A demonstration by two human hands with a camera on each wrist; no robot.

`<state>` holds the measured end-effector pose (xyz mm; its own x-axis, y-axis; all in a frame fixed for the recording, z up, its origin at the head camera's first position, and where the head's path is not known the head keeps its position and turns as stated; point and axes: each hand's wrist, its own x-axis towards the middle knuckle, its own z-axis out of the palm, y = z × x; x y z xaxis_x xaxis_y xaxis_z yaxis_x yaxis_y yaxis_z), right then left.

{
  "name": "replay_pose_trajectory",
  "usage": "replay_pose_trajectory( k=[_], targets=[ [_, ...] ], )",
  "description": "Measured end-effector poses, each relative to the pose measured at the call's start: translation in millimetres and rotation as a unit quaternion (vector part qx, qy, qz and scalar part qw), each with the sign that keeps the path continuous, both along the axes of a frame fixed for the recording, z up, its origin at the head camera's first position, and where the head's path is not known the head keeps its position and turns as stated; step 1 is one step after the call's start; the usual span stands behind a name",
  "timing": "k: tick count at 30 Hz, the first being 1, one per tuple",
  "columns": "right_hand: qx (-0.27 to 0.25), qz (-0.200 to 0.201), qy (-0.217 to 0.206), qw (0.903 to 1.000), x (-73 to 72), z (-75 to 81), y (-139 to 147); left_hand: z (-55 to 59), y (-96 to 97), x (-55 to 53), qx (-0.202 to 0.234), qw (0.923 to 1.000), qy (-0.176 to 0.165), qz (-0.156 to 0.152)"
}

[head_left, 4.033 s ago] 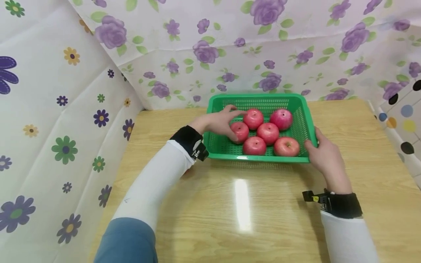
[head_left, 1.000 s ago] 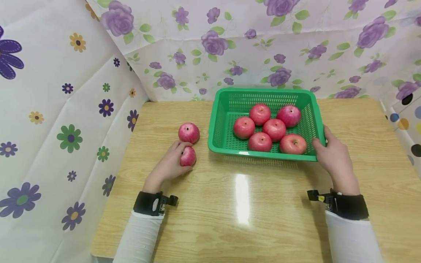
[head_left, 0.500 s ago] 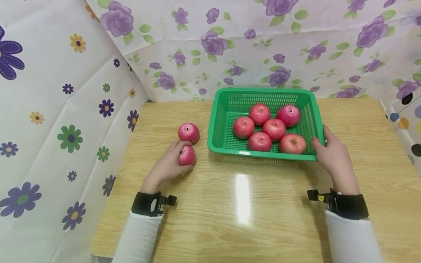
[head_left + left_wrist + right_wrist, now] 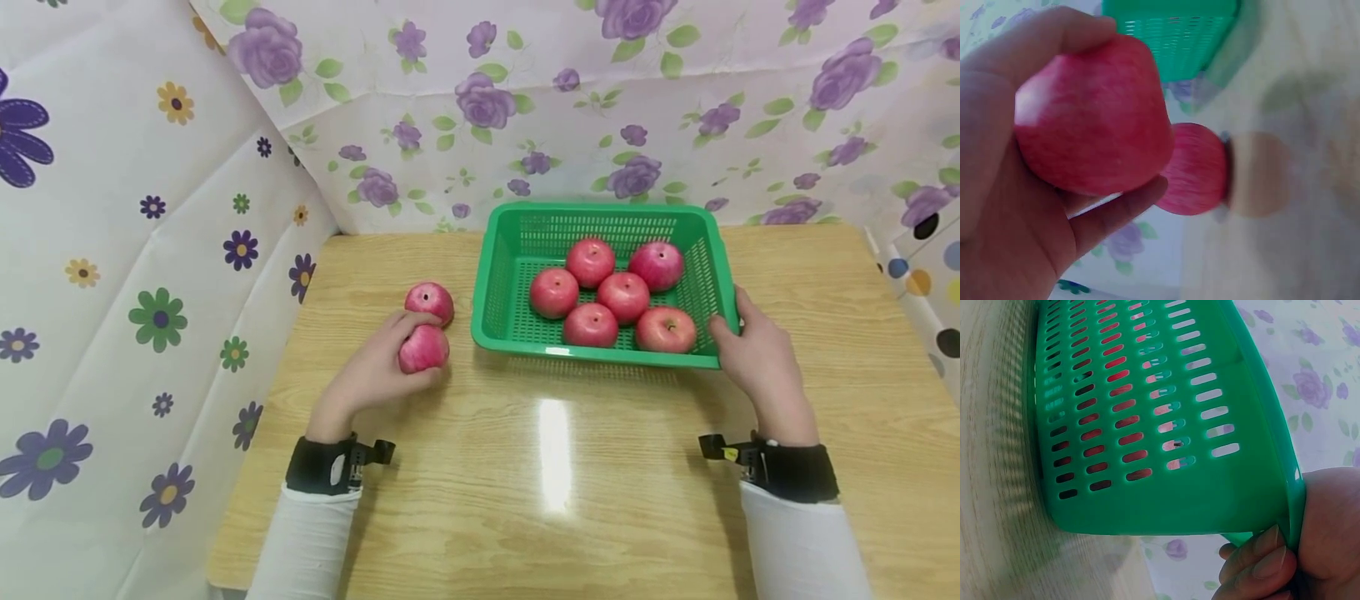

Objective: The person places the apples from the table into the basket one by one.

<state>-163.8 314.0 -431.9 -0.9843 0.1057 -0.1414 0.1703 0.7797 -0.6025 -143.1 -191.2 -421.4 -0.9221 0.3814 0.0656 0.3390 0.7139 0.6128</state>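
My left hand point(image 4: 375, 367) grips a red apple point(image 4: 424, 348) between thumb and fingers; in the left wrist view this apple point(image 4: 1094, 119) appears lifted off the table. Just behind it a second apple point(image 4: 431, 302) rests on the wood, partly covered by my fingers in the head view. To the right stands a green plastic basket point(image 4: 592, 357) with several apples inside, among them a darker one point(image 4: 657, 265). My right hand point(image 4: 761, 367) holds the basket's right rim near the front corner, thumb inside the rim and fingers curled beneath it in the right wrist view.
A wooden table point(image 4: 480, 517) carries everything, with a bright light reflection in front of the basket. Floral sheeting point(image 4: 420, 100) rises behind the table, close to the basket's back. More flowered sheeting point(image 4: 112, 333) borders the left side.
Over the four seconds my left hand has left the basket and gone to the apples on its left. In the last half second it has raised one slightly. The right hand keeps its hold.
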Motion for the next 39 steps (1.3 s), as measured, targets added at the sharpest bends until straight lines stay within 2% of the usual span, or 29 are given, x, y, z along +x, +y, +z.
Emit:
replay_pose_trajectory(
  k=[5, 9, 13, 21, 26, 33, 39],
  targets=[
    [-0.001, 0.0, 0.001, 1.0, 0.1, -1.0, 1, 21.1, 10.6, -11.5, 0.037, 0.9982, 0.04, -0.027],
    [-0.004, 0.002, 0.005, 1.0, 0.4, -1.7, 1, 38.7, 23.3, -28.6, 0.048, 0.9957, 0.066, -0.043],
    [-0.003, 0.003, 0.011, 0.9999, 0.2, -2.4, 3, 53.4, 40.9, -51.9, 0.05, 0.9941, 0.071, -0.065],
    [0.001, 0.004, 0.018, 0.9998, -0.7, -2.6, 3, 74.7, 76.9, -99.3, 0.023, 0.9912, 0.049, -0.121],
    [0.004, 0.003, 0.021, 0.9998, -0.3, -1.5, 3, 80.4, 96.1, -123.9, -0.004, 0.988, 0.04, -0.149],
    [0.003, 0.002, 0.021, 0.9998, 0.3, -1.2, 4, 80.4, 117.5, -155.9, -0.08, 0.9781, 0.064, -0.181],
    [0.004, 0.005, 0.027, 0.9996, 0.3, -1.6, 5, 72.7, 128.1, -172.3, -0.109, 0.9756, 0.024, -0.189]
  ],
)
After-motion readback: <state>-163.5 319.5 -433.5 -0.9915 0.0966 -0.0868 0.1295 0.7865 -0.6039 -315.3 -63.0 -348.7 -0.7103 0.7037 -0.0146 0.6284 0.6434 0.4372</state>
